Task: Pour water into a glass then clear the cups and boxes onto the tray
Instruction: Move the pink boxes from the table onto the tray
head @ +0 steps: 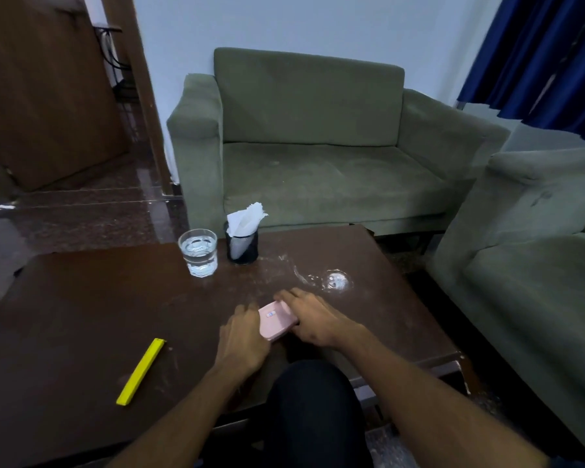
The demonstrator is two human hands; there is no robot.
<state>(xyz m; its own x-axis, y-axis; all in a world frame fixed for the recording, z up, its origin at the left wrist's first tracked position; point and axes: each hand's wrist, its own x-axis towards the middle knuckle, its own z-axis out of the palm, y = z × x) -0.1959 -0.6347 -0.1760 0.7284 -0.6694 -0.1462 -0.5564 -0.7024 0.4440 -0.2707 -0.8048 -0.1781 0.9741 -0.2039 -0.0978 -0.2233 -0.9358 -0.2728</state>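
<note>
We've got the pink box (277, 319) pinched btwn left hand (243, 336) & right hand (313, 319), both gripping its sides; looks light, stiff, smooth, so hold by edges

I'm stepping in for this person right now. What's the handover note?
Left hand and right hand: both rest on the sides of the pink box near the table's front edge.
Glass: holds water, at the far edge beside the tissue holder. Pouring looks done.
Yellow box: lies flat, front left.
Spill: far right.
Left: move the boxes and glass to the tray, which is not in view.
</note>
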